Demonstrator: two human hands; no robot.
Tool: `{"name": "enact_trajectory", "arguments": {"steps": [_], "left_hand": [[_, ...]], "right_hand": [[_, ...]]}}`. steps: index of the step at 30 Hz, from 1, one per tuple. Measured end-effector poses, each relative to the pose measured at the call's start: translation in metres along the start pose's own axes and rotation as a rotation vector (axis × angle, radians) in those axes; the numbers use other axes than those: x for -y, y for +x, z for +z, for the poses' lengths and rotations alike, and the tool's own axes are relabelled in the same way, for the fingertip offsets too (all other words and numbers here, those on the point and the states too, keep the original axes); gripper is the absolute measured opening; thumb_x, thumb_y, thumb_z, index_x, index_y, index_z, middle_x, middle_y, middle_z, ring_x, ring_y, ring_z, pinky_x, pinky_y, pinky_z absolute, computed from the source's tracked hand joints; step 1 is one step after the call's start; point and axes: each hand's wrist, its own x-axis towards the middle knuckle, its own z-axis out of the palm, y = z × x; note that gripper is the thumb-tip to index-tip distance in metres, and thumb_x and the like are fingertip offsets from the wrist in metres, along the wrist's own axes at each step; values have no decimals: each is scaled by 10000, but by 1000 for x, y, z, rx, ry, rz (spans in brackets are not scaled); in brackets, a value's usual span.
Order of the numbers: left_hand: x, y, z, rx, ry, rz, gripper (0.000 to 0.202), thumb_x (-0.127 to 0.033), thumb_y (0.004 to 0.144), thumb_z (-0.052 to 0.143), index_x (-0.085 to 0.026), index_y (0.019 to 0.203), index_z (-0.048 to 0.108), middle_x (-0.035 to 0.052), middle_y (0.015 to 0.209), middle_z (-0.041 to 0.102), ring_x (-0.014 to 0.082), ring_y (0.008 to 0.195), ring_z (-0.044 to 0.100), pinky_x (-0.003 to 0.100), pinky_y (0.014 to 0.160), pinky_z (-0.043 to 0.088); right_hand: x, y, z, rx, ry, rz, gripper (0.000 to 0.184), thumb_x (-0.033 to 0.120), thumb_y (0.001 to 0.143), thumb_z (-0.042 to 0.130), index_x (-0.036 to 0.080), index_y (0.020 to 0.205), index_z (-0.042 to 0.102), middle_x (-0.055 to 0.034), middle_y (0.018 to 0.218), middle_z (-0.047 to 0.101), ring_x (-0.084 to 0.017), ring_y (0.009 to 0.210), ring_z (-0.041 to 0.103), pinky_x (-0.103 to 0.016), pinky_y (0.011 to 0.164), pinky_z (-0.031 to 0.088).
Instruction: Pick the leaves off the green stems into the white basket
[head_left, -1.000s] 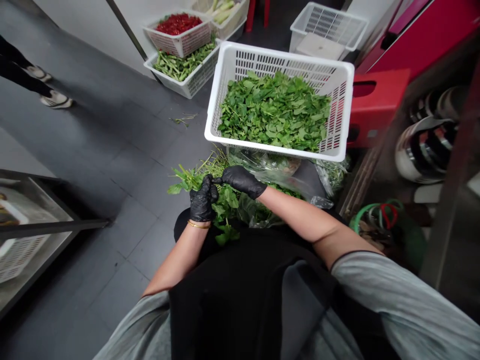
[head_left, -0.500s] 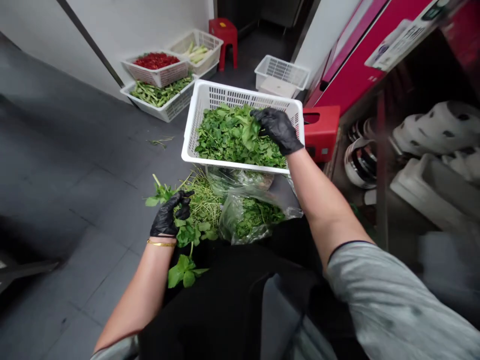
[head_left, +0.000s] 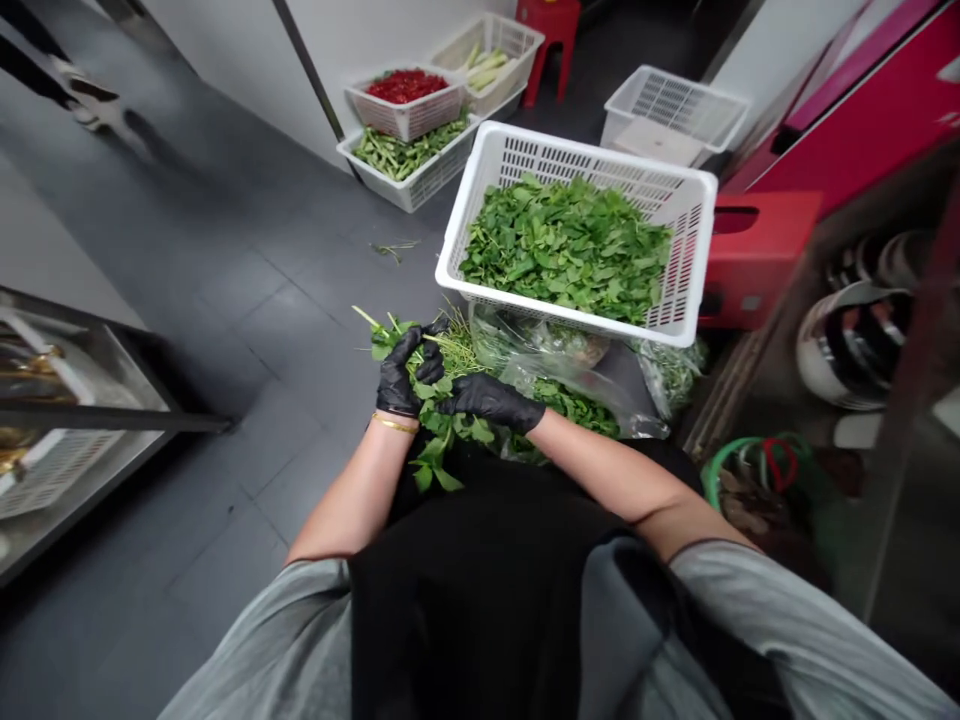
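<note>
My left hand (head_left: 407, 372), in a black glove, is closed around a bunch of leafy greens (head_left: 437, 425), with stems poking out on the left and leaves hanging down. Reaching in from the right, my right hand (head_left: 491, 400), gloved too, has its fingers closed on the leaves of that same bunch; its fingertips are partly hidden. Behind both hands lies a pile of thin pale stems (head_left: 459, 350). A clear plastic bag (head_left: 630, 385) with more greens is beside my right hand. Beyond it stands a white slotted basket (head_left: 577, 312) holding picked green leaves (head_left: 562, 245).
Stacked baskets of red chillies (head_left: 405, 87), cut green vegetables (head_left: 405, 155) and pale stalks (head_left: 486, 68) stand by the wall. A white crate (head_left: 675, 110) and red stools (head_left: 765, 250) are beyond. A metal rack (head_left: 112, 420) is at left; a person's feet (head_left: 86, 95) show upper left.
My right hand has left the leaves in the basket and come back to the bunch in my left hand. The view has turned left, bringing the rack and a person's feet into sight.
</note>
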Motion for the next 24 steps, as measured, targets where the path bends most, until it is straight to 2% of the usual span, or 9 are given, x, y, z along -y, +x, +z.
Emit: {"name": "enact_trajectory", "arguments": {"steps": [2, 5, 8, 10, 14, 17, 19, 21, 24], "left_hand": [[-3, -2, -9, -40, -16, 2, 234, -272, 1005, 628, -85, 1089, 741, 11, 649, 635, 77, 452, 520, 183, 420, 423], [-9, -1, -21, -102, -23, 18, 241, -233, 1001, 585, -98, 1116, 748, 82, 795, 758, 153, 663, 704, 252, 618, 593], [-12, 5, -29, -104, -1, 44, 238, -245, 997, 589, -125, 1120, 754, 108, 904, 796, 192, 788, 754, 303, 713, 632], [-12, 9, -33, -129, 21, 32, 213, -264, 985, 627, -148, 1108, 757, 96, 894, 797, 191, 770, 755, 296, 681, 628], [-15, 14, -41, -226, 46, -23, 224, -266, 983, 620, -106, 1046, 764, 100, 762, 762, 180, 610, 703, 266, 529, 572], [-22, 14, -48, -249, 54, 19, 254, -298, 971, 663, -61, 945, 751, 63, 618, 672, 115, 442, 569, 198, 385, 422], [-27, 14, -50, -200, 65, 61, 285, -328, 955, 711, -56, 870, 738, -19, 495, 529, 64, 350, 419, 165, 325, 292], [-26, 12, -48, -109, 105, 61, 310, -346, 949, 727, -65, 820, 731, -70, 438, 408, 48, 315, 320, 162, 303, 226], [-15, 10, -39, 19, 221, 11, 315, -375, 920, 760, -103, 768, 720, -58, 435, 426, 53, 312, 312, 176, 296, 216]], "right_hand": [[-2, 2, 0, -44, 91, 48, 532, 635, 660, 867, 167, 652, 616, 36, 629, 584, -121, 575, 553, -268, 567, 515], [4, -6, -18, -77, 82, 84, 505, 600, 655, 885, 156, 643, 646, 32, 626, 591, -104, 558, 538, -247, 539, 489], [10, -17, -29, -113, 51, 101, 480, 603, 702, 858, 147, 683, 712, 4, 653, 654, -110, 573, 562, -237, 522, 472], [12, -23, -31, -179, 87, 90, 473, 598, 701, 864, 148, 686, 719, -10, 669, 678, -120, 593, 590, -231, 513, 463], [17, -36, -35, -224, 159, 87, 463, 568, 665, 905, 158, 651, 689, -29, 688, 706, -142, 607, 632, -239, 503, 459], [21, -46, -44, -290, 183, 59, 425, 544, 681, 911, 162, 702, 726, -47, 738, 741, -159, 642, 656, -246, 515, 466], [21, -50, -50, -368, 243, 13, 414, 564, 749, 865, 163, 803, 776, -70, 832, 777, -173, 706, 686, -250, 542, 479], [18, -49, -54, -426, 296, -29, 435, 597, 815, 800, 171, 903, 810, -87, 936, 797, -192, 790, 709, -262, 586, 503], [11, -43, -57, -521, 284, -75, 458, 634, 819, 773, 198, 948, 831, -83, 1011, 802, -235, 940, 714, -302, 685, 552]]}}
